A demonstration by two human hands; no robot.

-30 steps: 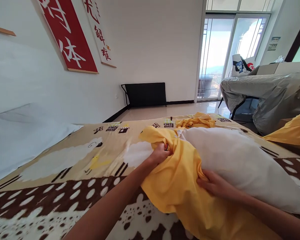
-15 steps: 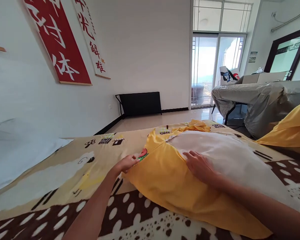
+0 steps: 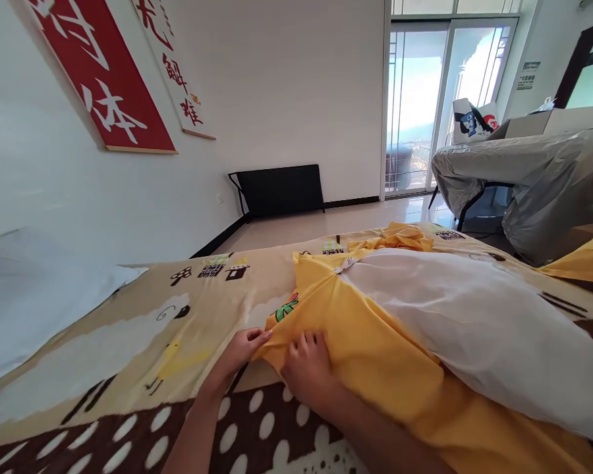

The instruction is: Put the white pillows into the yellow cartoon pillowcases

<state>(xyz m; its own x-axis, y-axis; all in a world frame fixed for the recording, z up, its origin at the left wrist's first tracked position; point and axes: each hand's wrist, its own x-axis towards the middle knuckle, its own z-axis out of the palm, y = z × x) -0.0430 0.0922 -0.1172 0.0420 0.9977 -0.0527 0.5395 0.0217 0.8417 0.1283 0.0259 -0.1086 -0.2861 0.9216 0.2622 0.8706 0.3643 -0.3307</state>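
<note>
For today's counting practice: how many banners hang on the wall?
2: a red banner at the upper left and a white banner just right of it. The frame's top crops both; none looks hidden.

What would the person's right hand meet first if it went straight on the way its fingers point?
The right hand, resting on the yellow pillowcase, points away from the person: probably only more of that fabric, passing left of the white pillow.

**Yellow over sheep print**

The pillowcase [image 3: 375,342], centre, is yellow with a small green-and-red print; the pillow [image 3: 474,316], right, is white. The blanket [image 3: 128,342] is tan with white sheep, and brown with white dots at the bottom. Upper left, the banner [image 3: 103,79] is red with white characters.
</note>
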